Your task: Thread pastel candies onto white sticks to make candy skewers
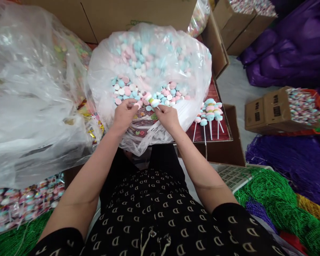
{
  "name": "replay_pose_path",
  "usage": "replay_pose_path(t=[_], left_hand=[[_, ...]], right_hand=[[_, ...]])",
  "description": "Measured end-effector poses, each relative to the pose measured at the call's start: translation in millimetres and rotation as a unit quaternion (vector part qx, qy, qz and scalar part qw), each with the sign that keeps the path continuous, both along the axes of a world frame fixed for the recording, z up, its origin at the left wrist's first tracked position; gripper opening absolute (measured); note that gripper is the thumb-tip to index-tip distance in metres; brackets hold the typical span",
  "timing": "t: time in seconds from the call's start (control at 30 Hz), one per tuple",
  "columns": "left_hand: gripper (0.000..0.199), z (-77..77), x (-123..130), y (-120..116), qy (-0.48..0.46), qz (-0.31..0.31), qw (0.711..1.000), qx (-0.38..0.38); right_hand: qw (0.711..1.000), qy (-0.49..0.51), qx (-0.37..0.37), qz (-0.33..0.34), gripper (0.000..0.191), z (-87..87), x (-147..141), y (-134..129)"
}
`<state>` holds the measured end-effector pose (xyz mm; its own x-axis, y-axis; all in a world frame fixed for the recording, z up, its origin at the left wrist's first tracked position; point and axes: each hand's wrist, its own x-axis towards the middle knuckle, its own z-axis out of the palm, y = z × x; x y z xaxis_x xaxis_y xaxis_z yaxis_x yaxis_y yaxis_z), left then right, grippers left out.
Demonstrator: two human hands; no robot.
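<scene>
My right hand [167,115] pinches the stick of a candy lollipop [155,102], whose stacked pastel pieces tilt toward the upper left. Close by, my left hand [124,113] has its fingertips closed on a pink candy piece [137,105]. Both hands are at the mouth of a large clear plastic bag [200,67] filled with loose pink, blue and white candies [126,87]. To the right of the bag, several finished-looking candy lollipops [210,110] lie on the dark red tabletop [226,133], their white sticks pointing toward me.
Another big plastic bag [37,106] covers the left side. A cardboard box [149,14] stands behind. At right on the floor are a carton [266,112] of lollipops, purple sacks [290,42], green strands [272,195] and a pale plastic crate [232,177]. Packed lollipops [24,202] sit lower left.
</scene>
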<state>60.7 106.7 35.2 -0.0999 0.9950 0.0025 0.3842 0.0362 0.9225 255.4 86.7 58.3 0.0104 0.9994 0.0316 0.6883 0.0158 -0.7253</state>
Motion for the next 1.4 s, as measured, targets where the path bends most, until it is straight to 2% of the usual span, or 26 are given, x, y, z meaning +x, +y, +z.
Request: replay_pose_path(t=[0.1,0.33,0.47,0.6,0.67,0.73,0.83,0.93,1.0,1.07,1.27,1.4], left_hand=[[0.019,-0.6,-9.3,-10.1,-0.084,0.007,0.996,-0.008],[0.015,4.7,-7.4,-29.8,-0.193,0.026,0.980,-0.049],[0.018,2.8,-2.7,-33.1,-0.238,0.040,0.968,-0.063],[0.016,0.4,-1.1,-35.6,-0.251,0.045,0.965,-0.064],[0.014,0.4,-1.2,-37.6,-0.253,0.043,0.965,-0.063],[0.015,1.1,-0.8,-40.1,-0.252,0.042,0.965,-0.055],[0.021,2.9,3.0,-43.2,-0.236,0.035,0.970,-0.039],[0.026,5.2,11.6,-45.4,-0.223,0.017,0.974,-0.025],[0.027,7.2,17.9,-47.3,-0.236,0.006,0.971,-0.027],[0.028,9.4,22.5,-50.3,-0.263,-0.007,0.964,-0.035],[0.031,16.0,24.2,-60.7,-0.350,-0.062,0.933,-0.059],[0.033,15.8,26.5,-62.7,-0.334,-0.066,0.938,-0.065]], right_hand=[[0.994,-0.105,-0.023,0.021,0.028,2.7,-13.0,5.8],[0.961,-0.259,-0.080,0.047,0.037,8.3,-30.7,7.3],[0.949,-0.302,-0.082,0.047,0.038,6.4,-36.1,7.7],[0.952,-0.295,-0.070,0.032,0.037,3.7,-36.9,7.9],[0.965,-0.257,-0.054,0.015,0.034,3.2,-33.4,5.1],[0.984,-0.176,-0.034,-0.008,0.030,3.7,-27.9,-1.0],[0.999,0.033,-0.019,-0.019,0.030,6.0,-21.5,-15.8],[0.969,0.243,-0.047,0.013,0.042,7.6,-21.6,-30.2],[0.946,0.317,-0.066,0.017,0.045,6.9,-23.7,-35.1],[0.936,0.344,-0.069,0.000,0.045,4.7,-24.9,-36.2],[0.936,0.350,-0.035,-0.020,0.039,-3.0,-22.9,-34.1],[0.933,0.355,-0.042,-0.031,0.036,-5.5,-25.1,-35.5]])
